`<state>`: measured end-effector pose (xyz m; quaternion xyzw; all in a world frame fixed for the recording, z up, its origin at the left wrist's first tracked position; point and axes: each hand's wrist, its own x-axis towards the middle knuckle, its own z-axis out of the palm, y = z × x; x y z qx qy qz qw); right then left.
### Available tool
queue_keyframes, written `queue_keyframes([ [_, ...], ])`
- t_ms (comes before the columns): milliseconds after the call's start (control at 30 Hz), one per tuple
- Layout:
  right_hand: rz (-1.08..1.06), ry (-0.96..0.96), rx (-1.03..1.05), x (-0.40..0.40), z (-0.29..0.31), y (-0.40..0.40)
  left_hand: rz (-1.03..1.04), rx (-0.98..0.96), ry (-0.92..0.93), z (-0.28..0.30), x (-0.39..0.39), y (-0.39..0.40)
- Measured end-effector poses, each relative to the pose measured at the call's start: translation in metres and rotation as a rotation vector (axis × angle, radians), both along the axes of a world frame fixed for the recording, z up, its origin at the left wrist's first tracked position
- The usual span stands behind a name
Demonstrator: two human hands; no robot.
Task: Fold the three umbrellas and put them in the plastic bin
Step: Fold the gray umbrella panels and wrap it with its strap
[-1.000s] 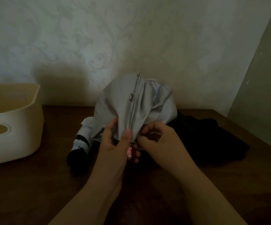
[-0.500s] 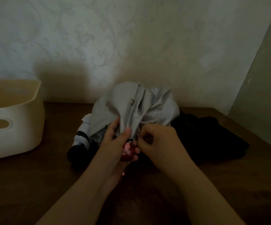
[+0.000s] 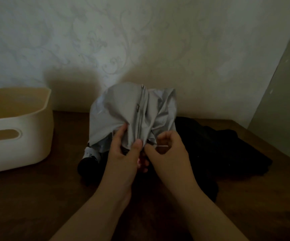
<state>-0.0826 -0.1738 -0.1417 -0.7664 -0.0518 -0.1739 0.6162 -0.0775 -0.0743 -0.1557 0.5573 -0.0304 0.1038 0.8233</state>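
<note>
Both hands meet over the wooden table (image 3: 36,197), working on a grey umbrella (image 3: 123,110) whose loose canopy rises in crumpled folds just above them. The left hand (image 3: 123,153) grips a gathered bunch of the grey fabric, thumb pressed on the front and fingers curled behind it, beside a metal rib (image 3: 141,105) that runs up the canopy from the thumb. The right hand (image 3: 170,148) sits just to the right of it, almost touching, fingers curled in a pinch at the canopy's lower edge, and a thin pale strip (image 3: 163,146) shows across its fingers (what the strip is cannot be told in this dim light). Something small and pinkish (image 3: 139,161) shows below the two thumbs.

Left of the left hand and a little lower, a second umbrella (image 3: 90,155), white with a dark rounded end, lies on the table, partly under the grey canopy. Right of the right hand a black umbrella (image 3: 218,148) lies in a loose dark heap. Well to the left of both hands stands the cream plastic bin (image 3: 27,136); no umbrella shows over its rim.
</note>
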Motion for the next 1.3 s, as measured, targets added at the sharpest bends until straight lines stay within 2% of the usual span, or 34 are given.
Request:
queue_keyframes([
  [167,-0.101,-0.028,-0.115,0.008,-0.002,-0.012,0.005,0.125,-0.057,-0.005,-0.004,-0.008],
  [233,-0.115,-0.082,-0.249,0.008,0.0,-0.017,0.009,0.144,-0.071,-0.005,-0.006,-0.011],
  [300,-0.169,-0.148,-0.448,0.01,-0.001,-0.018,0.001,0.115,-0.063,-0.004,-0.008,-0.013],
  [367,-0.202,-0.239,-0.526,0.012,0.0,-0.017,-0.017,0.033,-0.032,-0.002,-0.009,-0.013],
  [400,-0.216,-0.281,-0.492,0.013,0.001,-0.015,-0.023,-0.018,-0.014,-0.002,-0.008,-0.013],
  [467,-0.212,-0.296,-0.258,0.012,0.002,-0.013,-0.035,-0.107,0.009,0.0,-0.006,-0.01],
  [567,-0.1,-0.139,0.223,0.008,0.0,-0.007,-0.043,-0.122,-0.01,0.001,-0.005,-0.008],
  [600,-0.103,-0.114,0.267,0.007,0.0,-0.007,-0.039,-0.104,-0.019,0.002,-0.005,-0.007],
  [667,-0.176,-0.163,0.085,0.006,0.002,-0.011,-0.033,-0.062,-0.035,0.002,-0.006,-0.007],
  [800,-0.428,-0.294,-0.654,0.013,0.005,-0.029,-0.02,0.017,-0.061,0.0,-0.007,-0.008],
  [867,-0.463,-0.354,-0.761,0.014,0.007,-0.034,-0.009,0.025,-0.055,0.0,-0.007,-0.008],
  [900,-0.43,-0.356,-0.667,0.015,0.008,-0.036,-0.004,0.019,-0.045,-0.001,-0.006,-0.008],
  [933,-0.386,-0.319,-0.455,0.014,0.01,-0.036,-0.003,0.008,-0.031,-0.001,-0.005,-0.007],
  [1033,-0.108,-0.042,0.402,0.012,0.02,-0.031,-0.025,-0.042,0.018,-0.002,-0.001,-0.003],
  [1067,0.014,0.048,0.621,0.012,0.021,-0.028,-0.039,-0.053,0.028,-0.002,-0.001,-0.003],
  [1100,0.081,0.087,0.743,0.013,0.02,-0.027,-0.052,-0.06,0.033,-0.002,-0.001,-0.002],
  [1133,0.087,0.103,0.776,0.013,0.019,-0.027,-0.062,-0.065,0.033,-0.002,-0.001,-0.002],
  [1167,0.03,0.099,0.715,0.013,0.018,-0.028,-0.066,-0.07,0.031,-0.002,-0.001,-0.002],
  [1200,-0.085,0.067,0.557,0.012,0.018,-0.032,-0.065,-0.078,0.026,-0.002,-0.001,-0.001],
  [1300,-0.458,-0.135,-0.249,0.009,0.016,-0.048,-0.041,-0.079,0.012,-0.001,0.002,0.002],
])
